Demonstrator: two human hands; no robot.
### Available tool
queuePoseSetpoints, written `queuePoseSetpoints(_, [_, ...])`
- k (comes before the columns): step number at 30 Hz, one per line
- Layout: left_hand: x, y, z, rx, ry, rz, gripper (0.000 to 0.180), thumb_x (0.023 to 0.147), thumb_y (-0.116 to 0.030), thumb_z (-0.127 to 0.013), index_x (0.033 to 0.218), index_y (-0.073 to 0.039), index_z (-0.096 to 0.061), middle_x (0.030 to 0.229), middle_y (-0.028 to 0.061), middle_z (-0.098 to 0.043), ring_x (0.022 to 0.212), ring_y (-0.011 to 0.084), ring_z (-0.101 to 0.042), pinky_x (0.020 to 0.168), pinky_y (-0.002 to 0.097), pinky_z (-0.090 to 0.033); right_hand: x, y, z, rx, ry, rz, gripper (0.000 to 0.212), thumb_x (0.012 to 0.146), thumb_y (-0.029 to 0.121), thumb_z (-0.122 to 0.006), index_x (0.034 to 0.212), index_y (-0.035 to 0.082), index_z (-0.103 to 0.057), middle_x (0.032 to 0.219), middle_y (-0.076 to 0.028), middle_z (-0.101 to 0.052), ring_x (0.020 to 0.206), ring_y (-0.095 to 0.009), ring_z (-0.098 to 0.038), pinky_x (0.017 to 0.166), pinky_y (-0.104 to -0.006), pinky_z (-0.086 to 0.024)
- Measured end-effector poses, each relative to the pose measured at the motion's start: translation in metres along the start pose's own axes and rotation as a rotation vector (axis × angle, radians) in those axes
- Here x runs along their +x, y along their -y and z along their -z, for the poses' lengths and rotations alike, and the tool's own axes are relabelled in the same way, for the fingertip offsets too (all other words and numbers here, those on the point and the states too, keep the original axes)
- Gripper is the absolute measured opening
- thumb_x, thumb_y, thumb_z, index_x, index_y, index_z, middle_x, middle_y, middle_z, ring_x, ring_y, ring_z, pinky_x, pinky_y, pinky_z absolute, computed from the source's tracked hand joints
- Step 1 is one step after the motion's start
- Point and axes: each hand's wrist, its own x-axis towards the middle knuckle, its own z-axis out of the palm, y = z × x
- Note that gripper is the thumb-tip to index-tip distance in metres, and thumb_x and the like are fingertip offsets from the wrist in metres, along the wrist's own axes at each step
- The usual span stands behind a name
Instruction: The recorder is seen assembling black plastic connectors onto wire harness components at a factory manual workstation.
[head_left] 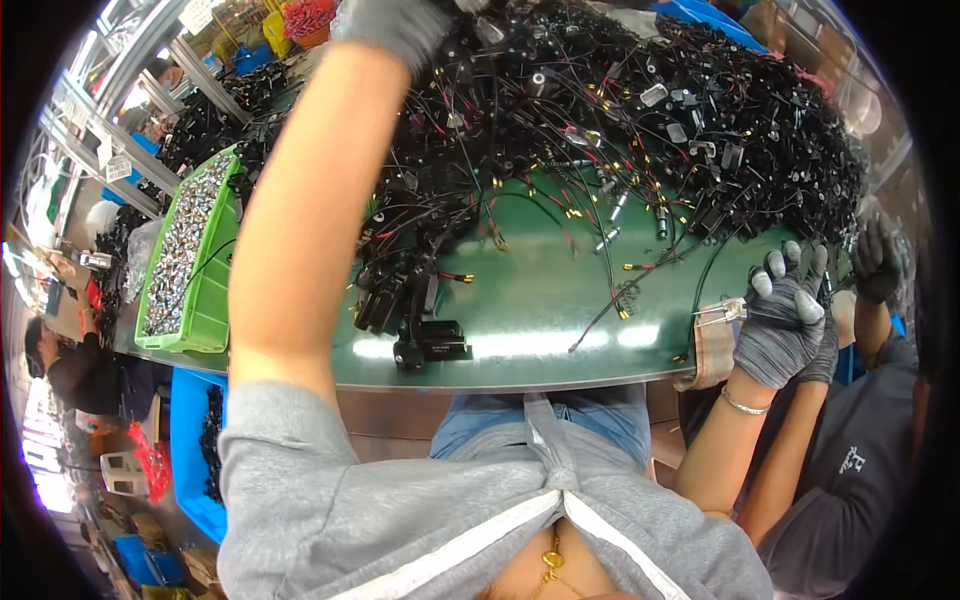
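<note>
My left arm stretches far across the table. My left hand (395,28), in a grey knit glove, is over the far left side of a big heap of black parts with wires (590,75). Its fingers are cut off by the upper edge and smeared, so I cannot see what they touch. At the table's right front edge, my right hand (778,335) is gloved too, with its fingers curled upward. It is closed on a small clear piece with thin metal prongs (722,313), which sticks out to the left; the rest of the piece is hidden in the palm.
A green bin of small metal pieces (218,300) stands at the left. Black box-like parts (432,343) lie near the front edge of the green table (540,290), with loose wires and small metal cylinders behind. A co-worker's gloved hand (880,262) is close on the right. A blue crate (190,440) sits below left.
</note>
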Motion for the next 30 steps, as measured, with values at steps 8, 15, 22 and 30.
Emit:
queuePoseSetpoints(8, [-0.033, -0.013, 0.048, 1.241, -0.192, 0.292, 0.032, 0.087, -0.044, -0.062, 0.11, -0.022, -0.058, 0.082, -0.0012, -0.059, 0.079, 0.0192, -0.061, 0.07, 0.0439, -0.051, -0.006, 0.022, 0.028, -0.105, 0.034, -0.04, 0.056, 0.072, 0.002, -0.064, 0.127, 0.008, -0.053, 0.117, -0.012, -0.051, 0.095, -0.023, -0.046, 0.073, -0.0299, -0.047])
queuePoseSetpoints(15, [-0.194, 0.033, 0.0, 2.438, 0.485, 0.302, 0.044, 0.085, -0.024, -0.065, 0.127, -0.017, -0.056, 0.125, 0.0124, -0.058, 0.117, 0.0276, -0.055, 0.1, 0.0403, -0.043, -0.003, 0.034, 0.031, -0.222, 0.018, -0.089, 0.058, 0.076, 0.007, -0.062, 0.132, 0.004, -0.046, 0.116, -0.014, -0.051, 0.099, -0.024, -0.047, 0.072, -0.0318, -0.046])
queuePoseSetpoints(22, [-0.228, 0.033, 0.061, 2.554, 0.407, 0.07, 0.034, 0.086, -0.019, -0.056, 0.12, -0.017, -0.06, 0.117, 0.0116, -0.061, 0.112, 0.0299, -0.056, 0.092, 0.0445, -0.046, 0.017, -0.012, -0.004, -1.232, 0.444, 0.256, 0.031, 0.081, 0.001, -0.062, 0.112, 0.003, -0.061, 0.107, -0.007, -0.064, 0.09, -0.011, -0.057, 0.07, -0.0212, -0.046])
queuePoseSetpoints(30, [-0.277, 0.005, -0.003, 2.058, 0.013, -0.485, 0.024, 0.085, -0.006, -0.063, 0.108, -0.011, -0.067, 0.109, 0.0073, -0.062, 0.098, 0.0244, -0.062, 0.087, 0.0342, -0.05, 0.003, -0.029, -0.009, -1.765, 0.601, -0.003, 0.018, 0.078, 0.0, -0.069, 0.092, 0.012, -0.071, 0.094, 0.0, -0.068, 0.093, -0.017, -0.056, 0.086, -0.0316, -0.046])
